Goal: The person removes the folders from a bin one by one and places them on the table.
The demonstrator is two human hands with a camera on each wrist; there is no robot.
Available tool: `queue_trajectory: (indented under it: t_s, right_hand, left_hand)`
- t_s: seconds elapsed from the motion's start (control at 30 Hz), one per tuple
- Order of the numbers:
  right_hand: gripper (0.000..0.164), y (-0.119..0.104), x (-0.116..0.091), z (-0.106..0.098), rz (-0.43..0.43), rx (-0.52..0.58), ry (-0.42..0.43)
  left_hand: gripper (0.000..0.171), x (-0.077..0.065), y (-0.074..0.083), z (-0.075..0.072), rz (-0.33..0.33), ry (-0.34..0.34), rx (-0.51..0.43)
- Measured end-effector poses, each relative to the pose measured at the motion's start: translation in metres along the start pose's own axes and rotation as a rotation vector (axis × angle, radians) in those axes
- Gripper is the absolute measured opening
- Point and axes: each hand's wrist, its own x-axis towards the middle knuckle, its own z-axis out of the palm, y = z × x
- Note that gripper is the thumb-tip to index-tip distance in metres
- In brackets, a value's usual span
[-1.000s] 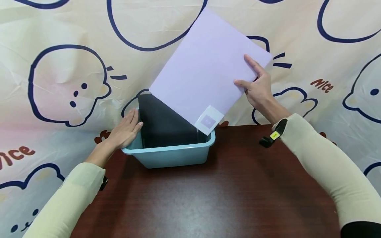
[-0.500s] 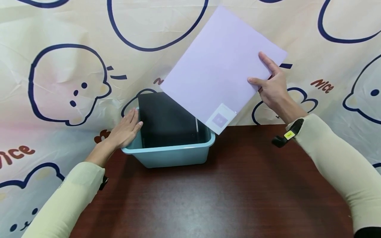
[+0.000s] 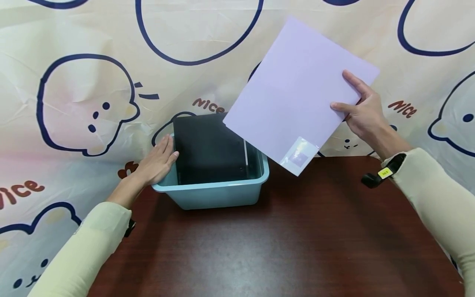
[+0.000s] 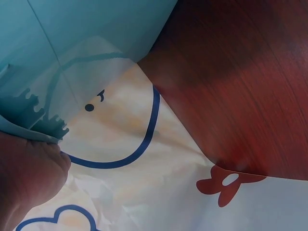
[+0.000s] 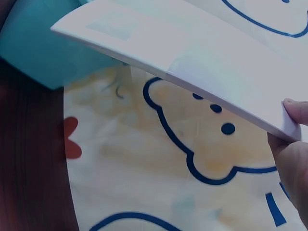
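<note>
Folder (image 3: pixel 297 93) pinched by our right fingers (image 3: pixel 355 81) — our straight left fingers (image 3: pixel 162 147) seemingly steady the tub (image 3: pixel 219 196) beneath them.

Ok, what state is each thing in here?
Lavender folder: held up, tilted.
Light-blue bin: upright, open-topped, on the brown table.
Black panel: standing in the bin, rising above its rim.
Left hand: fingers straight, touching the bin's left side.
Right hand: gripping the folder's right edge.
</note>
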Motion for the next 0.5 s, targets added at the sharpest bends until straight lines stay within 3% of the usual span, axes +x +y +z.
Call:
queue_trajectory:
  t_s: [0.3, 0.5]
  right_hand:
    - [0.091, -0.011, -0.005, -0.028, 0.037, 0.028, -0.012]
    - [0.085, -0.022, -0.011, -0.046, 0.081, -0.127, 0.006]
  left_hand:
    - [0.077, 0.001, -0.001, 0.001, 0.005, 0.005, 0.004]
    - [0.077, 0.002, -0.001, 0.001, 0.003, 0.004, 0.003]
